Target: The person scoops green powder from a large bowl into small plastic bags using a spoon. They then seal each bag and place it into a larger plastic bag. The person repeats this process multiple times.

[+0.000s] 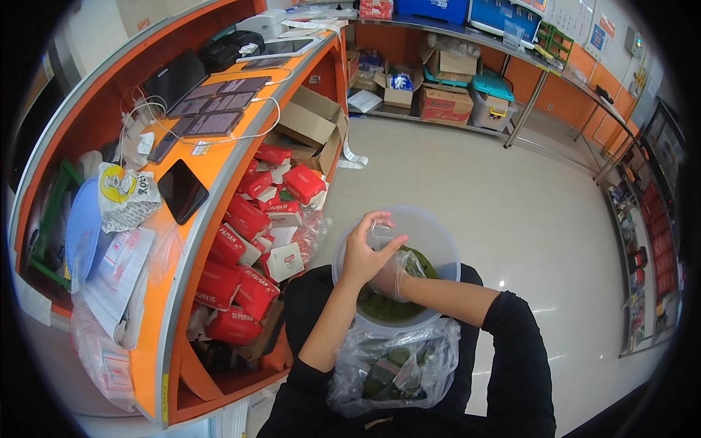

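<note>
A translucent plastic tub (pixel 438 230) stands between my knees, with a green paste (pixel 389 307) in it. My left hand (pixel 368 246) is curled over the tub, its fingers and thumb around a small clear plastic bag (pixel 381 232). My right hand (pixel 390 276) reaches into the tub from the right, wrapped in clear plastic. Its fingers are mostly hidden, so whether it grips anything is unclear. On my lap, in front of the tub, lies a large clear plastic bag (pixel 342 378) with several small green-filled packets (pixel 380 378) inside.
On my left runs an orange counter (pixel 148 378) with several phones (pixel 183 191) and cables. Red cardboard food boxes (pixel 254 287) fill its lower shelf. A metal table (pixel 438 30) stands at the back over cartons (pixel 446 104). Shelving (pixel 638 274) lines the right.
</note>
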{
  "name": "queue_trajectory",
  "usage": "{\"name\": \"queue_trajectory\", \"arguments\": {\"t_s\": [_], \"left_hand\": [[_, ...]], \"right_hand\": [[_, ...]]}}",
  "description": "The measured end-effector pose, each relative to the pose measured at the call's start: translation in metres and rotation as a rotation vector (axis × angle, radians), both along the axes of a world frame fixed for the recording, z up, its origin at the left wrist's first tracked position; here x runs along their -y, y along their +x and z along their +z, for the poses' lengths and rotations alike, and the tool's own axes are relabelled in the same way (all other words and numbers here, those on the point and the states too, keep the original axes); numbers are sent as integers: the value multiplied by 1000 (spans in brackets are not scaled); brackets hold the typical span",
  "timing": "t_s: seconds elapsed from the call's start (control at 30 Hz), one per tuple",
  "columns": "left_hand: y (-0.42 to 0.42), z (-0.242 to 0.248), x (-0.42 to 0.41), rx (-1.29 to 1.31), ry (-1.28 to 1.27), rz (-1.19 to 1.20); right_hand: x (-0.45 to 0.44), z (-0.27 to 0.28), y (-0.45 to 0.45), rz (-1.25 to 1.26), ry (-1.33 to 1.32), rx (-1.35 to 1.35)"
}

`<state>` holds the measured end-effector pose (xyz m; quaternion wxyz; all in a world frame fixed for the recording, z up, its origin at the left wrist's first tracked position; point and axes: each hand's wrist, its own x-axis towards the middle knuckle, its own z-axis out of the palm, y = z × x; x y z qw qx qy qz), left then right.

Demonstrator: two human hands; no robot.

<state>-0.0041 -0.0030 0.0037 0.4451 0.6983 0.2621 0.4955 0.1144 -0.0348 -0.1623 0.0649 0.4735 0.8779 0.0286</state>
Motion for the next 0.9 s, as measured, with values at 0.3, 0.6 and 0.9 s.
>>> {"name": "queue_trajectory", "arguments": {"t_s": [0.3, 0.6, 0.9], "left_hand": [[-4, -1, -3, 17, 23, 53], [-5, -3, -3, -53, -18, 58], [-4, -2, -1, -85, -37, 39]], "right_hand": [[67, 168, -30, -402, -444, 446], [79, 237, -6, -392, -732, 118], [131, 249, 24, -435, -516, -98]]}}
